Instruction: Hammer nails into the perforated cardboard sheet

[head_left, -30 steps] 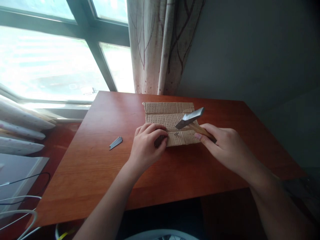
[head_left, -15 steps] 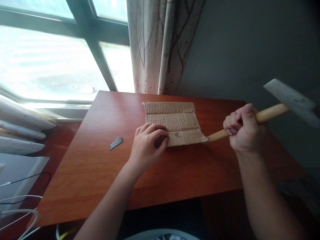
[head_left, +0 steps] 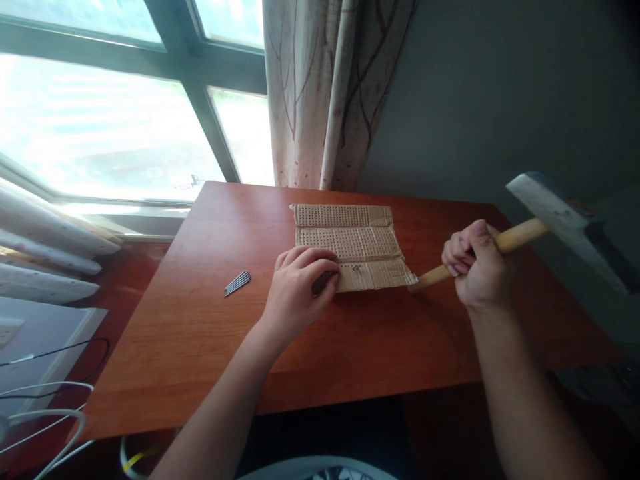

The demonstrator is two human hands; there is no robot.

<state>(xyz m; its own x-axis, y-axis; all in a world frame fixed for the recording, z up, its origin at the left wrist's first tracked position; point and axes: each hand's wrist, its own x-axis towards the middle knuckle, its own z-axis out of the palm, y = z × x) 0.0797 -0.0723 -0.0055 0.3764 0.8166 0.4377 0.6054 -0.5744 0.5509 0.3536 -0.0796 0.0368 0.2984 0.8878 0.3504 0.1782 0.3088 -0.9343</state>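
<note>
A piece of brown cardboard (head_left: 356, 243) full of small holes lies on the reddish wooden table (head_left: 210, 333). My left hand (head_left: 297, 293) rests curled on its near left corner, fingers pressed together over a small dark thing I cannot make out. My right hand (head_left: 477, 267) is wrapped round the wooden handle of a hammer (head_left: 550, 217). The steel head is raised up to the right, away from the cardboard. Small dark marks (head_left: 356, 268) sit on the cardboard just right of my left fingertips.
A small bundle of nails (head_left: 237, 283) lies on the table left of my left hand. A window and a patterned curtain (head_left: 330, 93) stand behind the table. Cables (head_left: 50, 400) hang at the lower left. A grey wall is at the right.
The hammer went from resting over the cardboard to swung up and out to the right, then came slightly lower and closer. My left hand has stayed in place.
</note>
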